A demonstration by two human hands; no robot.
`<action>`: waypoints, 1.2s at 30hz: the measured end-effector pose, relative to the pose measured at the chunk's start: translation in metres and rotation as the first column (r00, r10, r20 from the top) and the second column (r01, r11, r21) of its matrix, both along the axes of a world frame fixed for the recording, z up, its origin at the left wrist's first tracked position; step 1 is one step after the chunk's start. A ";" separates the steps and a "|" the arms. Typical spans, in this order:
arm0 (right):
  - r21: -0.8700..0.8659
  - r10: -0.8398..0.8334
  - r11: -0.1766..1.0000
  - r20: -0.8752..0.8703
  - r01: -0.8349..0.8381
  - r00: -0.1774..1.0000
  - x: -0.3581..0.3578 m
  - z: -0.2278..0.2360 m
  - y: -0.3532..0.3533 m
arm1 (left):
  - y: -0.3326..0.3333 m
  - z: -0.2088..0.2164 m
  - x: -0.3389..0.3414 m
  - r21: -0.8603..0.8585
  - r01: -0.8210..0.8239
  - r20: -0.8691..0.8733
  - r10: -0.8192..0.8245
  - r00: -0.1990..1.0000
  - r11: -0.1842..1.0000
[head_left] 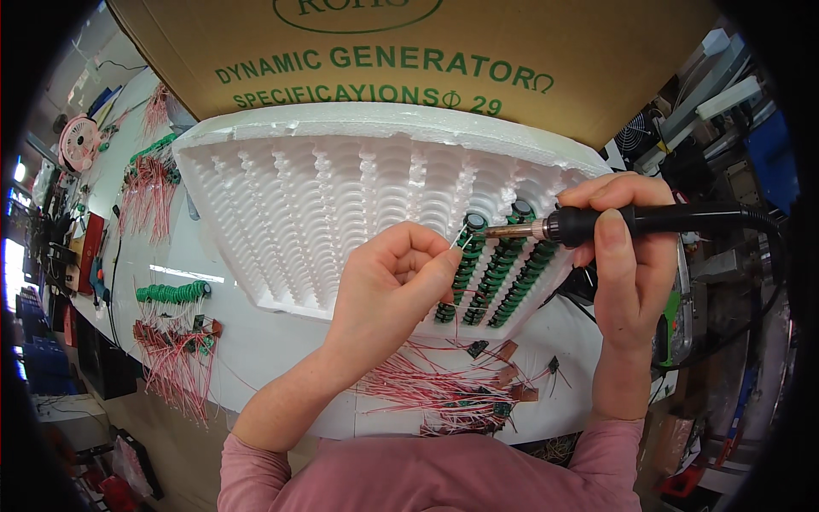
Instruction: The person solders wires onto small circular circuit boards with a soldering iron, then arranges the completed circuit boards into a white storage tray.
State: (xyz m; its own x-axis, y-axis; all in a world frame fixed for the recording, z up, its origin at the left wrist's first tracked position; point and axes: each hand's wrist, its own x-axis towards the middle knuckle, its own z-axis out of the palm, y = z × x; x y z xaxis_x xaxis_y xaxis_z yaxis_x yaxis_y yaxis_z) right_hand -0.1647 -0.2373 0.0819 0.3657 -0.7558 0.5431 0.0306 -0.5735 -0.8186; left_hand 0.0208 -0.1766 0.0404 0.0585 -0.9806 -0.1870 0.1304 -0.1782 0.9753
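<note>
My left hand [388, 277] is closed, with thumb and fingertips pinching thin white wires [464, 239] above a foam tray [341, 124]. In my right hand [627, 264] is a soldering iron [691, 219], gripped by its black handle and pointing left. Its metal tip is close to the wire ends and the top round part [475, 222] of a column in the tray; whether it touches cannot be made out. Three columns of green ring-shaped parts [496, 277] fill slots on the tray's right side. The slots left of them are white and bare.
A large cardboard box [384, 68] stands behind the tray. Red and white wires with small circuit boards [435, 392] lie in front of it. More green parts [173, 292] and wire bundles [183, 367] lie at left. A pink fan [79, 142] stands far left. The iron's cord curves down at right.
</note>
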 end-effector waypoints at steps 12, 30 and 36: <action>-0.011 0.005 1.000 -0.003 -0.005 1.000 0.000 0.001 -0.001 | 0.000 0.002 0.000 0.006 0.002 0.014 -0.002 1.000 1.000; -0.002 -0.002 1.000 -0.041 0.002 0.999 -0.003 0.002 -0.006 | -0.005 0.009 -0.005 0.010 0.044 0.051 -0.044 0.998 0.999; 0.021 0.015 1.000 0.002 -0.015 1.000 -0.003 0.003 -0.006 | -0.006 0.013 -0.003 0.001 0.063 0.066 -0.063 0.996 0.998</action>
